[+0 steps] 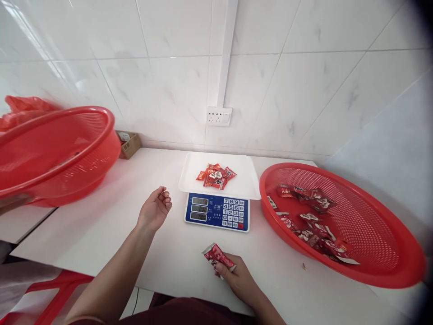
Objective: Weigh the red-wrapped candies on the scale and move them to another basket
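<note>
My right hand point(238, 275) grips a red snack packet point(218, 258) between thumb and fingers, low over the front of the table. My left hand point(155, 208) is raised left of the scale, palm turned up and fingers curled in; nothing shows in it. Ahead of both hands stands a blue digital weighing scale point(206, 225) with a white tray point(192, 164) on top. Several red and orange snack packets point(216, 176) lie in a small heap on that tray. To the right, a red plastic basket point(379, 225) holds several more packets point(309, 234).
Another red basket point(104, 122) is at the left, with a person's blurred hand point(15, 203) at its near side. Behind it are a red plastic bag point(27, 108) and a small cardboard box point(130, 145). A tiled wall with a socket point(219, 116) bounds the white table point(152, 167).
</note>
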`<state>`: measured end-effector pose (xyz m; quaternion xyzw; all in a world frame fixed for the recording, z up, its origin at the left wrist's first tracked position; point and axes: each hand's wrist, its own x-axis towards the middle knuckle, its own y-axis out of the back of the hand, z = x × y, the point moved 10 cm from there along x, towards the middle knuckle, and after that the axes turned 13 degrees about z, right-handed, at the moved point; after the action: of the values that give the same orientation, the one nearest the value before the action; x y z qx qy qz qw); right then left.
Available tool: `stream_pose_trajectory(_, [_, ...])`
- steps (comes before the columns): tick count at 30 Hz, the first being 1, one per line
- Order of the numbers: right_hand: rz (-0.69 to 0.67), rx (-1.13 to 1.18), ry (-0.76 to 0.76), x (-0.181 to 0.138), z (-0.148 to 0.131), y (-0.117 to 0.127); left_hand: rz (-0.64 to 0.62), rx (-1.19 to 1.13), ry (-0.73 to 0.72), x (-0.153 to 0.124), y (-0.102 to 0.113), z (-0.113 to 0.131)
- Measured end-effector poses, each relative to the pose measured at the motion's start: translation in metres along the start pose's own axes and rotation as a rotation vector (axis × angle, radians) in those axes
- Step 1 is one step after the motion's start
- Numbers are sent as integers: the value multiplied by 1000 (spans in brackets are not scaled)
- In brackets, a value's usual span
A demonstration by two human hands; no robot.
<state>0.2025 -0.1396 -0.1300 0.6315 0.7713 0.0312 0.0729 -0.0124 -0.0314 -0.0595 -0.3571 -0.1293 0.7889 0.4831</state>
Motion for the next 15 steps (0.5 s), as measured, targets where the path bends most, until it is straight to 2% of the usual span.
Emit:
stream_pose_trajectory(3, [-9,-3,4,0,0,-1,-18,49,-46,0,-2,4])
stream_pose_trajectory(7, [-8,-30,26,0,-1,-1,-115,287,-231,-13,-19,16])
stream_pose_trajectory(11, [-19,-75,41,0,-1,-2,-275,732,-519,-28,-59,20])
stream_pose_trajectory(15, [-8,-116,59,-1,-2,-1,-383,1273,-907,-21,-113,4])
